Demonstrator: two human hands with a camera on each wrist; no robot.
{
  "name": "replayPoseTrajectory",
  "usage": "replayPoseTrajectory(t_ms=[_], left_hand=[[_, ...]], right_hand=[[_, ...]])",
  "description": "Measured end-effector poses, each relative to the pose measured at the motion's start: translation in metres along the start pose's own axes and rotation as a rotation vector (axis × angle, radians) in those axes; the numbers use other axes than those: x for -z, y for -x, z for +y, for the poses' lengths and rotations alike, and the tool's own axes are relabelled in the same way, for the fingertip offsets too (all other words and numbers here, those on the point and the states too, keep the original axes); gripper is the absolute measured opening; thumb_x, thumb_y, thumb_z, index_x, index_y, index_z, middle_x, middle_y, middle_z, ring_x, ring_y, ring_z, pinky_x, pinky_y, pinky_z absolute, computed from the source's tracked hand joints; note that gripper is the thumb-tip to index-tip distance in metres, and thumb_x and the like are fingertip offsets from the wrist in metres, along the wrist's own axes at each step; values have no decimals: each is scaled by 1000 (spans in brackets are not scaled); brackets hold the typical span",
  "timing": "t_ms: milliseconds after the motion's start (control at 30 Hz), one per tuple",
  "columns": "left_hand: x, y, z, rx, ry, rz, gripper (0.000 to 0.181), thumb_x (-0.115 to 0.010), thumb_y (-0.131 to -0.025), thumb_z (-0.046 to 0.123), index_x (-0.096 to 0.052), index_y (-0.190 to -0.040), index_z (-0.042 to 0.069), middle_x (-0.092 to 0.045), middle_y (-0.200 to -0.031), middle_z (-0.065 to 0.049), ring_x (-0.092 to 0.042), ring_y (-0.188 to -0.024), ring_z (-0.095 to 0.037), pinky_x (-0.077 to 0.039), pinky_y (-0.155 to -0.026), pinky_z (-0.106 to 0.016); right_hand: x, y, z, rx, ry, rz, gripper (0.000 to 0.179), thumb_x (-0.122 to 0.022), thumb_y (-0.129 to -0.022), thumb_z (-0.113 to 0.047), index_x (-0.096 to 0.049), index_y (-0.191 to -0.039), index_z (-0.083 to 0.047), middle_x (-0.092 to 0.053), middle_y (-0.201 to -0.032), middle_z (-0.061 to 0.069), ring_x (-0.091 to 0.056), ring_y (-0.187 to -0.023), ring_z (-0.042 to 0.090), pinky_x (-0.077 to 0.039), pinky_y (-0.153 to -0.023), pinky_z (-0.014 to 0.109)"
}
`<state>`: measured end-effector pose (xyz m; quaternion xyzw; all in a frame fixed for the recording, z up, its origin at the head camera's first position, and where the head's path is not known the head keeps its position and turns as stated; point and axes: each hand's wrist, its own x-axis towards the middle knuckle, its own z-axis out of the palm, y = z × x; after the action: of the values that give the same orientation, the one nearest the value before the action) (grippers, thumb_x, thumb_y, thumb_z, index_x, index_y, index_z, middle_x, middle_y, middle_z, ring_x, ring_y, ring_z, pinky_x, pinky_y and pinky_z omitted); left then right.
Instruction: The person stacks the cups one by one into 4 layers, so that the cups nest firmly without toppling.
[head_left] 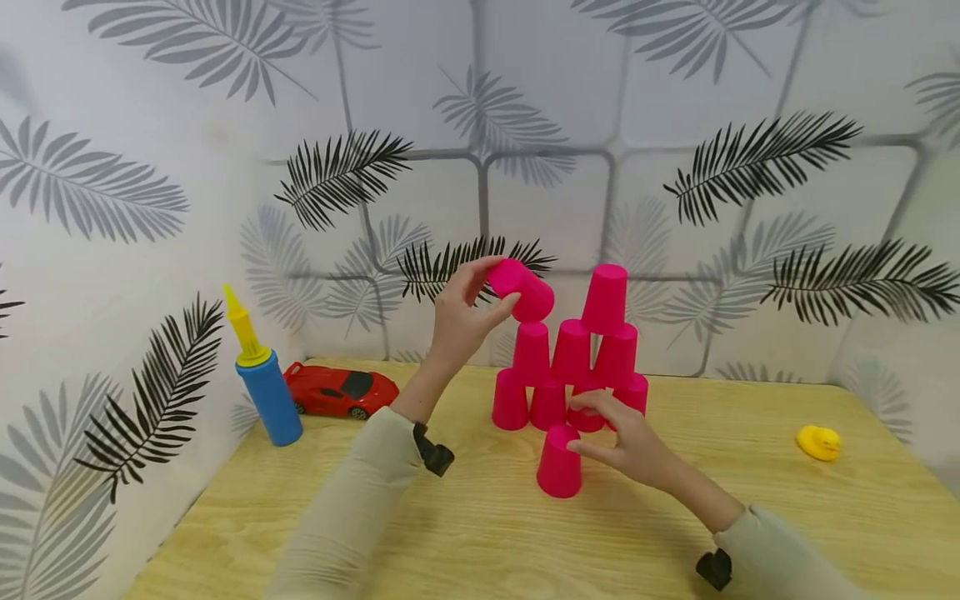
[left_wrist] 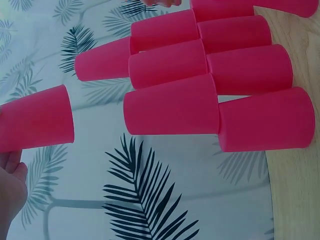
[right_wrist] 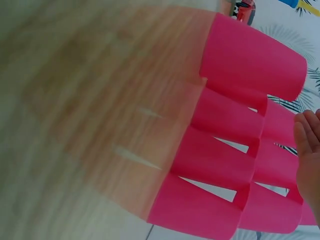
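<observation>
My left hand (head_left: 457,323) grips a pink cup (head_left: 536,300) between thumb and fingers, tilted above the left side of a stack of pink cups. The left wrist view shows this held cup (left_wrist: 37,120) apart from the stack. In the stack, a bottom row (head_left: 510,402) carries a second row (head_left: 532,357) of three cups, and one upside-down cup (head_left: 605,302) tops the right side. My right hand (head_left: 633,442) is beside a single upside-down cup (head_left: 558,468) in front of the stack. Its fingers look extended in the right wrist view, apart from that cup (right_wrist: 252,57).
At the left of the wooden table (head_left: 465,542) are a blue pump (head_left: 272,400) with a yellow nozzle and a red toy car (head_left: 341,392). A yellow rubber duck (head_left: 819,442) sits at the right. Behind stands a leaf-patterned wall (head_left: 547,108).
</observation>
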<state>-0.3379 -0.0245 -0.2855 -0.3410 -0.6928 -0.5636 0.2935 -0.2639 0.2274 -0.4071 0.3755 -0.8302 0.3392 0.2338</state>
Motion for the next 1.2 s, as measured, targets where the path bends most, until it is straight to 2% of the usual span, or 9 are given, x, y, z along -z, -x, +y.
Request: replayPoseTrajectory(t_ms=[133, 200, 367, 500, 667, 900, 1200], left_hand=[[-15, -9, -13, 51, 7, -32, 49, -73, -87, 10, -56, -132, 2, -59, -129, -15, -60, -121, -28, -50, -106, -43], [-21, -13, -18, 83, 10, -51, 49, -73, -87, 11, -56, -132, 3, -59, -130, -15, -59, -123, -28, -49, -107, -45], [-30, -17, -30, 139, -23, -110, 49, -72, -88, 13, -56, -133, 5, -58, -133, -14, -57, -125, -28, -48, -107, -47], [-34, -19, -35, 162, -64, -153, 49, -72, -88, 15, -56, -133, 6, -59, -133, -13, -57, -125, -27, -49, -107, -44], [-39, -24, -38, 162, -124, -203, 50, -72, -89, 19, -56, -135, 7, -59, -133, -11, -58, -124, -25, -50, -106, -37], [-48, -34, -40, 142, -146, -254, 52, -70, -90, 20, -53, -136, 4, -61, -133, -11, -60, -123, -25, -49, -107, -40], [-54, -38, -45, 175, -165, -264, 50, -70, -91, 22, -54, -136, 5, -65, -129, -13, -62, -120, -25, -50, -106, -41]], right_hand=[[-6, 2, -1, -97, -30, -119, 55, -82, -79, -23, -57, -126, -7, -63, -122, 8, -64, -104, 21, -60, -87, 36], [-7, 3, -1, -143, -39, -169, 56, -81, -80, -27, -56, -126, -6, -63, -122, 8, -64, -106, 21, -60, -89, 40], [-9, 5, 1, -182, -28, -240, 53, -79, -82, -29, -57, -125, -6, -64, -117, 4, -63, -104, 19, -59, -88, 41], [-12, 4, 2, -187, -35, -252, 50, -77, -84, -31, -57, -123, -7, -65, -113, 3, -62, -99, 17, -60, -86, 39], [-12, 5, 3, -215, -63, -260, 49, -76, -84, -33, -58, -122, -7, -65, -112, 3, -63, -98, 18, -60, -86, 38], [-8, 5, 0, -218, -73, -259, 49, -77, -83, -28, -58, -122, -7, -65, -112, 3, -64, -99, 17, -60, -87, 40], [-3, 6, -3, -240, -103, -273, 50, -77, -83, -30, -58, -124, -8, -65, -114, 4, -63, -100, 17, -59, -88, 40]])
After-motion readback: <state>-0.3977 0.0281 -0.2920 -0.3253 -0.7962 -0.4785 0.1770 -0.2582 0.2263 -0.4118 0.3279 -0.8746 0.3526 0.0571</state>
